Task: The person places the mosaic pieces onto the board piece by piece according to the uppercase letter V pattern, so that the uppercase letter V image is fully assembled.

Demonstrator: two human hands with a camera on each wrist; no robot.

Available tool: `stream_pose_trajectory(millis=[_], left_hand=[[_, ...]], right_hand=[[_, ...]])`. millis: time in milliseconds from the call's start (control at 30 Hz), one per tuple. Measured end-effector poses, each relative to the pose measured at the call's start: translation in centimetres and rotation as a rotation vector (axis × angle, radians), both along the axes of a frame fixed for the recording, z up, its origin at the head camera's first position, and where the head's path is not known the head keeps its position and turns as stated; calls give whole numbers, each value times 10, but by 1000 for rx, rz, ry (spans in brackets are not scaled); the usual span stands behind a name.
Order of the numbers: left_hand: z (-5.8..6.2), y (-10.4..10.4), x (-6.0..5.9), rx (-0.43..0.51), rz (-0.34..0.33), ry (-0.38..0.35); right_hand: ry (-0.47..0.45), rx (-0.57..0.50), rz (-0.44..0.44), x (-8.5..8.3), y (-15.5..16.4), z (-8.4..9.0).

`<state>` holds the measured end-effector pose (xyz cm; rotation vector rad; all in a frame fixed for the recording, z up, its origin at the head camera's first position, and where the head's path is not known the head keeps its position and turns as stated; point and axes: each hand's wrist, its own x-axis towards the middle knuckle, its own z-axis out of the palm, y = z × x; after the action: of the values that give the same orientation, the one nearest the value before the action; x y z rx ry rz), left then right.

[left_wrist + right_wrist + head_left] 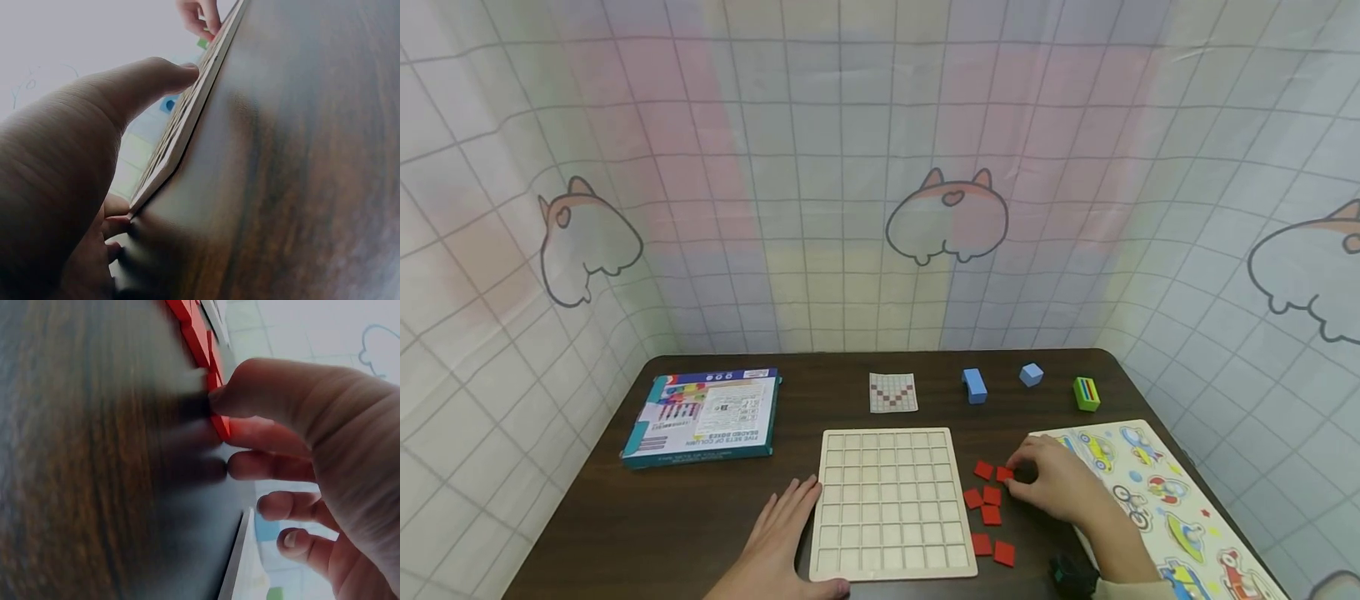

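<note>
Now right hand [1054,483] pinching red tile [1004,474] (table edge side) — beside grid board [891,500].

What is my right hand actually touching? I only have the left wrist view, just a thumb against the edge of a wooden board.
Observer: Your right hand pinches a red square tile on the table, right of the grid board.
Operator: Are there more tiles?
Observer: Yes, a loose cluster of red tiles lies between the board and a vehicle puzzle.
Operator: Any tiles in the board already?
Observer: None; every cell in the head view looks bare.
Operator: And my left hand?
Observer: Your left hand lies flat on the table against the board's left edge.
</note>
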<state>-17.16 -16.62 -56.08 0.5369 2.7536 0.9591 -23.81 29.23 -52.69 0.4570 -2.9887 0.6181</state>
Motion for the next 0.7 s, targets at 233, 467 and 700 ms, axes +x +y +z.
stream_pose_trajectory(millis=[233,467,700], left_hand=[[-1,0,0,-17,13,0],[-4,0,-1,-25,20,10],[-8,-1,-3,-32,18,21]], right_hand=[[-18,49,-34,-1,-6,1],[33,-2,-40,0,-2,4],[34,-92,-7,9,-16,14]])
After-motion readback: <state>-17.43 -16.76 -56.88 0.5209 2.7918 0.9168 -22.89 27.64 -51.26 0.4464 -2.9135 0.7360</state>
